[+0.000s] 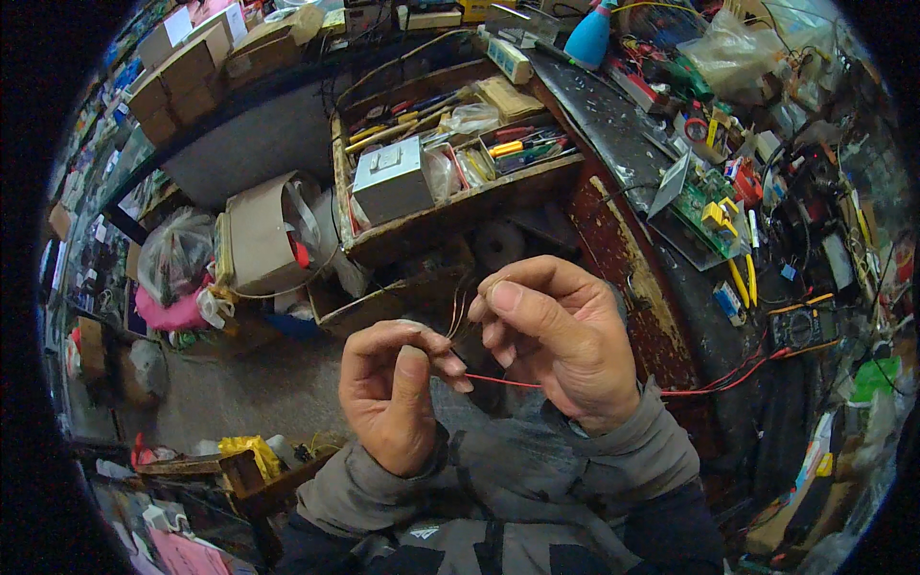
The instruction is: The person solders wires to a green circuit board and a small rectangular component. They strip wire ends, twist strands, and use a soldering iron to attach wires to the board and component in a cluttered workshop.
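Red lead (503,381) and thin wires (456,316) held in curled left hand (391,393); right hand (570,335), at two o'clock, pinched closed, contents unclear.

Open floor (259,388) spreads left of the left hand (395,395), while a crammed drawer (460,215) blocks the far side and a cluttered workbench (613,120) crowds the right. Thin wires (457,311) cross the narrow gap to the right hand (567,335); a red lead (503,381) spans its near side.

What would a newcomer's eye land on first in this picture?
Probably the bare left hand and right hand in the centre, with a red wire reaching the left one. Next, perhaps, the blue bottle near the top, right of centre, and the pink bag at left.
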Demonstrator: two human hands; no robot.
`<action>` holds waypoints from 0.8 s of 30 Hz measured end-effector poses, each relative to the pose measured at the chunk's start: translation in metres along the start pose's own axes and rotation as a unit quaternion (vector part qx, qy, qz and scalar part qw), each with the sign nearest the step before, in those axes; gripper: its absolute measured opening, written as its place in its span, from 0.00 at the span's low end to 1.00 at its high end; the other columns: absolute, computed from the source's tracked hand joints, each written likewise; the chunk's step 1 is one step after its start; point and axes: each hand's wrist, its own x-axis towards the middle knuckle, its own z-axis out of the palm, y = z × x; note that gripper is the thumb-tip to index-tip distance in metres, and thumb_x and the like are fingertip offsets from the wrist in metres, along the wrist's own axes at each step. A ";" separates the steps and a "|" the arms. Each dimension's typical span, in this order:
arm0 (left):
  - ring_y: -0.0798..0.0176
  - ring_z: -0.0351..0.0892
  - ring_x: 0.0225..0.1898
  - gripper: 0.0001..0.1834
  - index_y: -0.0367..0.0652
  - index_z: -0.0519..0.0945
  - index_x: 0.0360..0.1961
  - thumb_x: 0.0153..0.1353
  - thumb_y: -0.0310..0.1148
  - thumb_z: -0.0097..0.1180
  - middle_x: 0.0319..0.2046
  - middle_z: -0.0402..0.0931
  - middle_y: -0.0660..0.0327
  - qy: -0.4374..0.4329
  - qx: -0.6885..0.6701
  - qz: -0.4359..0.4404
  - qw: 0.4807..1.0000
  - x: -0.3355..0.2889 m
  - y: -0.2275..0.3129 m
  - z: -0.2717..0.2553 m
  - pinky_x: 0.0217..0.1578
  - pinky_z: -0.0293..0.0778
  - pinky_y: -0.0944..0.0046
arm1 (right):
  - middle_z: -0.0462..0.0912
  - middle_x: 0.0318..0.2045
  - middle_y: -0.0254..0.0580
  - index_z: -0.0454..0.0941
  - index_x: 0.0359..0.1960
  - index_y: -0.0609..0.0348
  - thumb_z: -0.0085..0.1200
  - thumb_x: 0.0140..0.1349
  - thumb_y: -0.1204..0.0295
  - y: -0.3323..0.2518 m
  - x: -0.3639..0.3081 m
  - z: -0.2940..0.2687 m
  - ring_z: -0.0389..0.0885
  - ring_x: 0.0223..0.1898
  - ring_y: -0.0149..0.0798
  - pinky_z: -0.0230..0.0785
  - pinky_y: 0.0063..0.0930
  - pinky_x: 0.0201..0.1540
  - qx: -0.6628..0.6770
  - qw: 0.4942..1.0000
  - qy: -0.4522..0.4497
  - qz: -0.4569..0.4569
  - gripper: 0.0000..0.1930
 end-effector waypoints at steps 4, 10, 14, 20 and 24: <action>0.64 0.79 0.29 0.12 0.35 0.70 0.51 0.70 0.30 0.49 0.41 0.78 0.49 -0.008 0.027 -0.096 0.995 0.003 0.007 0.002 0.25 0.78 0.66 | 0.84 0.34 0.42 0.80 0.41 0.64 0.57 0.63 0.76 -0.001 -0.001 0.001 0.79 0.30 0.26 0.71 0.18 0.31 -0.054 0.997 0.040 -0.030 0.07; 0.71 0.78 0.24 0.16 0.36 0.70 0.53 0.67 0.28 0.54 0.40 0.82 0.50 -0.101 0.092 -0.199 0.970 0.010 0.020 -0.002 0.23 0.73 0.74 | 0.84 0.30 0.33 0.83 0.39 0.63 0.60 0.63 0.71 -0.003 -0.004 0.001 0.76 0.29 0.21 0.67 0.16 0.30 -0.127 0.987 0.052 -0.081 0.08; 0.72 0.79 0.26 0.19 0.35 0.69 0.54 0.63 0.23 0.58 0.39 0.83 0.52 -0.142 0.129 -0.187 0.963 0.012 0.025 -0.001 0.24 0.73 0.75 | 0.82 0.28 0.31 0.83 0.38 0.63 0.61 0.63 0.72 -0.006 -0.005 -0.001 0.74 0.27 0.19 0.65 0.15 0.29 -0.154 0.984 0.064 -0.068 0.07; 0.72 0.79 0.24 0.19 0.35 0.67 0.50 0.60 0.20 0.60 0.36 0.81 0.51 -0.103 0.110 -0.139 0.979 0.010 0.028 0.003 0.20 0.73 0.76 | 0.82 0.27 0.32 0.83 0.38 0.62 0.61 0.62 0.72 -0.007 -0.005 0.001 0.74 0.25 0.21 0.65 0.16 0.27 -0.131 0.987 0.065 -0.068 0.07; 0.72 0.77 0.20 0.18 0.35 0.66 0.47 0.60 0.19 0.60 0.35 0.80 0.51 -0.064 0.048 -0.101 0.992 0.006 0.027 0.004 0.16 0.71 0.75 | 0.83 0.29 0.34 0.83 0.39 0.63 0.61 0.62 0.71 -0.007 -0.004 0.005 0.76 0.26 0.22 0.66 0.16 0.28 -0.090 0.992 0.066 -0.064 0.08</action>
